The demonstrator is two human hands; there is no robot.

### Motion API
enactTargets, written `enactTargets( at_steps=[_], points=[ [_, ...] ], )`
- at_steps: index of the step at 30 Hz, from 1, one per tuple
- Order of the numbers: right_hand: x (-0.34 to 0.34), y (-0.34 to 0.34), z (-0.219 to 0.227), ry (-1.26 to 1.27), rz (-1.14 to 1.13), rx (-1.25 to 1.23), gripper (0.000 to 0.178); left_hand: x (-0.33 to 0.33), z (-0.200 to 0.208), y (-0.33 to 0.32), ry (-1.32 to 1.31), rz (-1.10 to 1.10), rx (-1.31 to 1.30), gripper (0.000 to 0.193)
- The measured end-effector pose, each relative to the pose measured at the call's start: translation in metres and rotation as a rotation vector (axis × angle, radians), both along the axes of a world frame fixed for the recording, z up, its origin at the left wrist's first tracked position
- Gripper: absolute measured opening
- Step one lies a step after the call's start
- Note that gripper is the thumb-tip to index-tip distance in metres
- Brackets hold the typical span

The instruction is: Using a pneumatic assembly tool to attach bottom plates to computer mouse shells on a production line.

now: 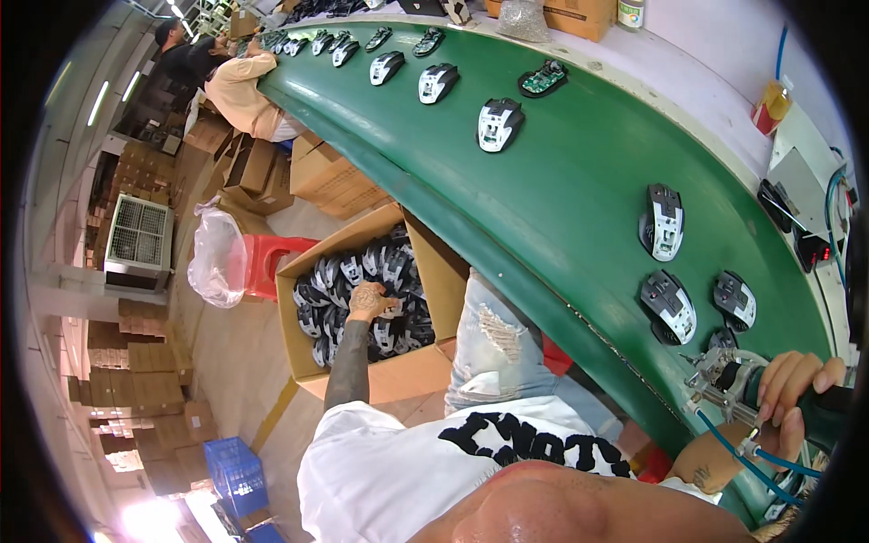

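Observation:
Inside an open cardboard box (412,376) at my left, my left hand (369,301) reaches down with its fingers curled round a computer mouse (393,308). Black-and-white mice (319,281) fill that box, piled in layers. At the far right my right hand (792,394) grips a dark-bodied power screwdriver (749,387) with a clear nose and blue air tubes. Just beyond its nose, on the green conveyor belt (570,199), lie a half-open mouse (668,308) and another mouse (734,300). A further one, partly hidden, sits beside the tool.
More mice (438,82) and green circuit boards (543,80) are spaced along the belt. Another worker (244,90) stands at its far left. A red stool (272,262) with a plastic bag (217,253) and cardboard cartons (335,176) are beyond my box. A blue crate (235,477) stands behind.

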State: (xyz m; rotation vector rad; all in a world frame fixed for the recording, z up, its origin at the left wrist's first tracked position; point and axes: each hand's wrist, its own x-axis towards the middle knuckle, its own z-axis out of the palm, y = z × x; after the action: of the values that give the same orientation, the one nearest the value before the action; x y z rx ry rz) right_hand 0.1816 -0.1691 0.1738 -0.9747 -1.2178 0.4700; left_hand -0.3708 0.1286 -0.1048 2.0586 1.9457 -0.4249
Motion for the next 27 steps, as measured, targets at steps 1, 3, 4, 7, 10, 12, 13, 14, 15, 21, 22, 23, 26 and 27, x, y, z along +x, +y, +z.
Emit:
enactTargets(
  at_steps=[1,3,4,7,10,12,13,14,15,21,22,23,26,27],
  points=[
    [0.001,-0.001,0.000,-0.002,0.006,0.003,0.037,-0.008,-0.006,0.001,0.001,0.003,-0.002,0.056],
    [0.000,0.000,0.001,-0.005,-0.003,-0.003,0.037,-0.015,-0.017,0.005,-0.085,0.037,0.009,0.054],
    [-0.001,-0.001,0.001,-0.009,-0.025,-0.013,0.037,0.008,0.005,0.004,-0.039,0.118,-0.082,0.051],
    [0.000,0.002,0.002,-0.010,0.008,0.015,0.037,-0.010,0.009,0.003,-0.322,0.286,-0.045,0.051],
    [0.003,0.000,-0.001,0.009,0.008,0.021,0.038,0.013,0.056,0.012,-0.331,0.114,0.015,0.042],
    [0.001,0.001,0.000,0.017,0.005,0.010,0.038,0.018,0.081,0.023,-0.597,0.143,0.070,0.030],
    [0.000,0.002,0.000,0.021,0.010,0.023,0.039,0.029,0.097,0.027,-0.907,0.172,0.052,0.021],
    [-0.001,0.003,-0.001,0.021,0.012,0.029,0.039,0.058,0.126,0.024,-1.161,0.102,-0.023,0.015],
    [-0.001,0.004,-0.001,0.012,0.009,0.009,0.039,0.083,0.152,0.020,-1.235,0.138,-0.076,0.015],
    [0.000,0.007,0.000,0.014,0.133,0.012,0.039,0.212,0.143,0.007,-1.793,0.132,-0.426,0.020],
    [-0.001,0.007,0.000,0.007,0.137,-0.014,0.039,0.227,0.140,0.006,-1.860,0.154,-0.534,0.019],
    [-0.001,0.009,0.002,0.004,0.114,-0.019,0.039,0.239,0.131,0.004,-1.806,0.231,-0.519,0.026],
    [0.002,0.010,0.004,-0.016,0.161,-0.023,0.039,0.264,0.121,0.007,-1.109,-0.081,-0.273,0.041],
    [0.002,0.009,0.005,-0.011,0.137,-0.029,0.039,0.268,0.118,0.001,-0.856,-0.346,0.278,0.051]
  ],
)
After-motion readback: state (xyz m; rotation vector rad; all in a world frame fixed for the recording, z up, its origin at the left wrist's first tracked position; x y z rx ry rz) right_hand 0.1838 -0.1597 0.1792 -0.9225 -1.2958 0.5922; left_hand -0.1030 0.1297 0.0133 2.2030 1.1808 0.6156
